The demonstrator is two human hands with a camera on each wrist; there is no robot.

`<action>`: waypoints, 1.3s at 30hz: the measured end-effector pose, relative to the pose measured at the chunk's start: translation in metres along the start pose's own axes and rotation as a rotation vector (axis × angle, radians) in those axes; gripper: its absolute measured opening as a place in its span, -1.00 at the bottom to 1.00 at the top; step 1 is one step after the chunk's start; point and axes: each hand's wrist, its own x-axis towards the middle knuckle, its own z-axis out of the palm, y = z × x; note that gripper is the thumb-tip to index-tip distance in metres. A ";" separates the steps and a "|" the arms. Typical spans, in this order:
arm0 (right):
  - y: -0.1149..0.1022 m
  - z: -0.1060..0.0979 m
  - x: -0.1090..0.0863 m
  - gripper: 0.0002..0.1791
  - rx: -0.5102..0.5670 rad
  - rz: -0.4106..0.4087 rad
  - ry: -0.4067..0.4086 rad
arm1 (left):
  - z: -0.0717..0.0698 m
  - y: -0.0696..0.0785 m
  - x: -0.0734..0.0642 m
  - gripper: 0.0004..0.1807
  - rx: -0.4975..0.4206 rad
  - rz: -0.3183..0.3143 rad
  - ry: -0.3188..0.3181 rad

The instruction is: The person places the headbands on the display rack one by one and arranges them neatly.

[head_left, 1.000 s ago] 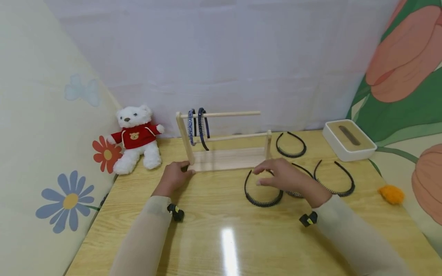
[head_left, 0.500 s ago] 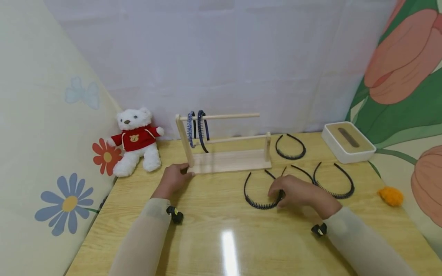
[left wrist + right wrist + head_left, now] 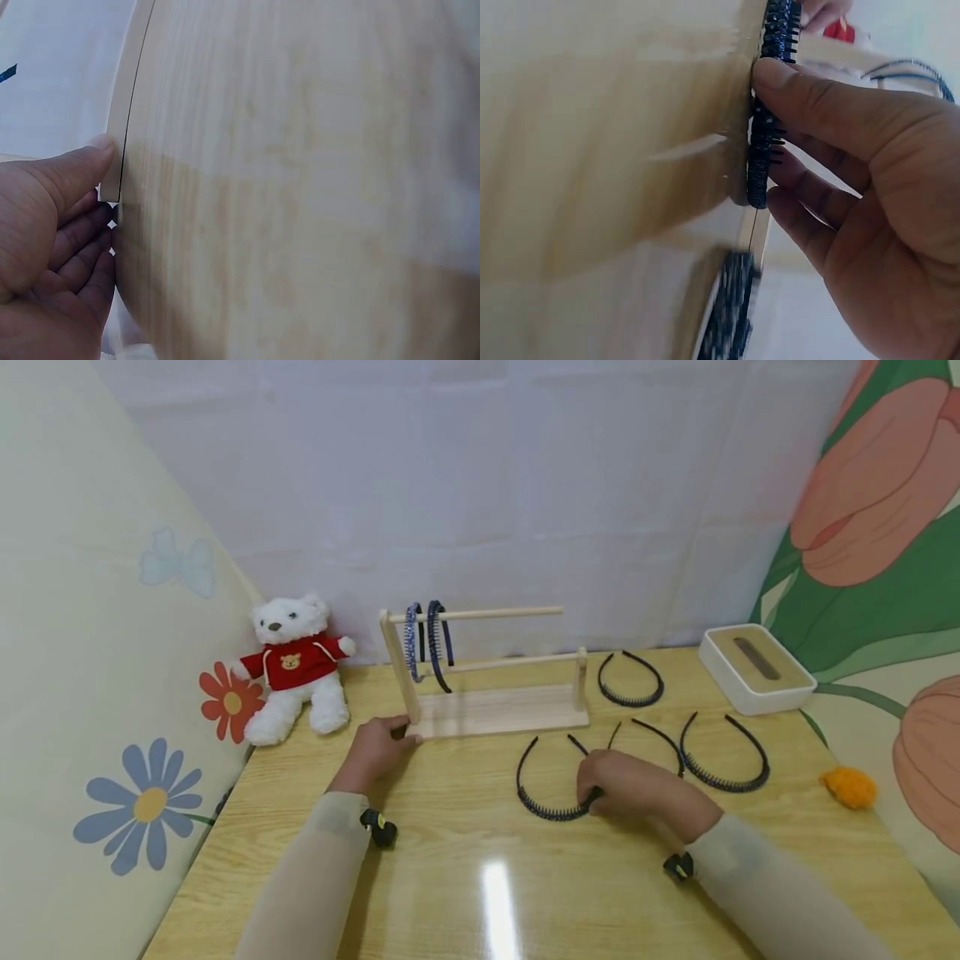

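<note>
A dark toothed headband (image 3: 551, 814) lies flat on the table in the head view. My right hand (image 3: 626, 785) pinches its right side, the thumb (image 3: 776, 75) on the outer face and the fingers on the toothed side. At the left end of a wooden rack (image 3: 495, 710), my left hand (image 3: 375, 750) grips the corner of the base between thumb (image 3: 94, 154) and fingers. A blue headband (image 3: 411, 643) and a dark one with teeth (image 3: 435, 639) hang at the left of the rack's upper rod.
More dark headbands lie on the right: a rear headband (image 3: 630, 700), a far-right headband (image 3: 738, 785) and one partly hidden by my right hand. A white box (image 3: 757, 693), an orange fuzzy thing (image 3: 850, 785) and a white teddy bear (image 3: 296, 664) stand around.
My right hand has come down from above the headband to its right side and taken hold of it. The headband has shifted slightly left. My left hand stays at the rack's corner.
</note>
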 end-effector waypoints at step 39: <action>0.020 -0.076 -0.032 -0.57 1.801 -0.249 0.620 | 0.000 0.001 -0.002 -0.41 -0.003 0.016 0.019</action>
